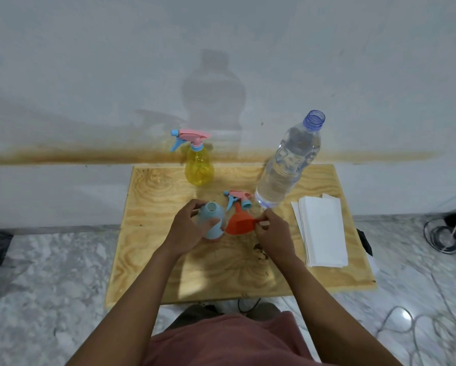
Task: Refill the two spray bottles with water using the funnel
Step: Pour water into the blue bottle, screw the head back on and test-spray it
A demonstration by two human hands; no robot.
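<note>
torso: I wear a muted red shirt [229, 342], loose and softly creased | arms: my left hand [186, 231] and right hand [274, 233] are bare, forearms bare too | legs: dark brownish trousers [192, 314], only a strip showing

The funnel [238, 226] lies between open spray bottle [207, 213] and paper stack [322, 229].

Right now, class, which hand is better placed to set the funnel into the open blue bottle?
The right hand: it pinches the orange funnel beside the blue bottle, which the left hand grips.
</note>
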